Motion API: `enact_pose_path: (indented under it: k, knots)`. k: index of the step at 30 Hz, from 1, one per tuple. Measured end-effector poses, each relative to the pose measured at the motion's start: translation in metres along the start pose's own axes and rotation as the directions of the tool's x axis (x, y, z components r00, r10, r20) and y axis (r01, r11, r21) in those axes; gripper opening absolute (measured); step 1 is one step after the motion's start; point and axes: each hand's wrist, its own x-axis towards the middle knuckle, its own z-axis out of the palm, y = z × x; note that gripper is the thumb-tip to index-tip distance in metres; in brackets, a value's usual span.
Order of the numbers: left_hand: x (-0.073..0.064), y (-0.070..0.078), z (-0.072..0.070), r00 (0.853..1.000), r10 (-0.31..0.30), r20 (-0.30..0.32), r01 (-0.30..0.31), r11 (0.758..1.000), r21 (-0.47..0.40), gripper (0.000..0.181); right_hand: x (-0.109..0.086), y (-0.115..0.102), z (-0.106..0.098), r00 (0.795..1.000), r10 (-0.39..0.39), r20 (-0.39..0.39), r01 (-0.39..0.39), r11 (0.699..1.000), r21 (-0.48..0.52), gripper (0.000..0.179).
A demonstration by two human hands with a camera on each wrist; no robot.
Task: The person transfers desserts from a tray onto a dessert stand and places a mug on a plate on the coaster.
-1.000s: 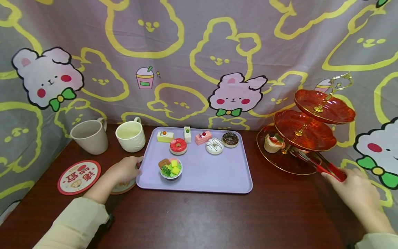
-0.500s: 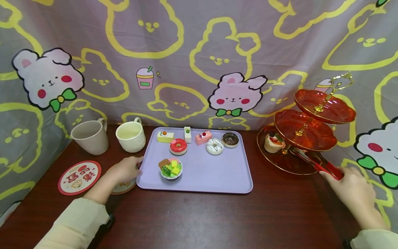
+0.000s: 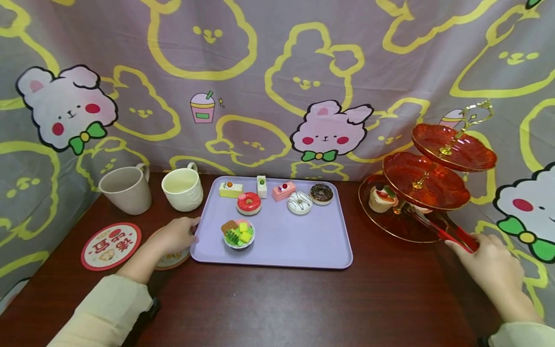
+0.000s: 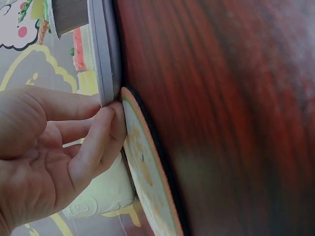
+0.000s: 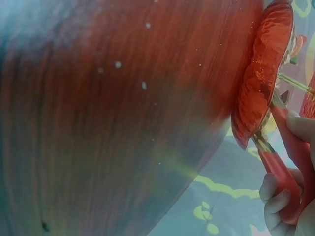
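My left hand [image 3: 177, 237] pinches the left rim of a lilac tray [image 3: 295, 246]; in the left wrist view the thumb lies on one side of the rim and fingers on the other. My right hand [image 3: 494, 265] grips red-handled tongs [image 5: 286, 179]. The tongs' metal arms reach over the bottom plate of a red three-tier cake stand [image 3: 427, 180]. A pale, pinkish item [image 3: 421, 209] shows by their tips, mostly hidden under the middle plate; whether the tongs hold it I cannot tell. Left of it on that plate stands a toy cupcake [image 3: 382, 199].
On the tray are a salad bowl [image 3: 238, 236], a red doughnut [image 3: 249, 204], a white doughnut [image 3: 299, 203], a chocolate doughnut [image 3: 321, 193] and several cake slices. A grey mug [image 3: 127, 193], a cream cup [image 3: 184, 190] and a red-rimmed coaster [image 3: 111, 246] are at left.
My right hand and the tongs have shifted slightly left, and the pale item at the tips shows a little more. My left hand and the tray stay where they were.
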Motion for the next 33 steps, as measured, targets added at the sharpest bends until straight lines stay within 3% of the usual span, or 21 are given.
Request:
enact_pose_path:
  k: [21, 33]
  knots:
    - [0.001, 0.0, 0.0, 1.0, -0.019, 0.019, 0.019, 1.0, -0.001, 0.059, -0.009, 0.004, -0.009, 0.997, 0.054, 0.049, -0.053, 0.998, -0.016, 0.079]
    - [0.0, 0.0, 0.0, 1.0, -0.01, 0.012, 0.01, 1.0, 0.004, 0.058, -0.019, 0.004, -0.015, 0.999, 0.037, 0.004, -0.037, 0.998, -0.05, 0.072]
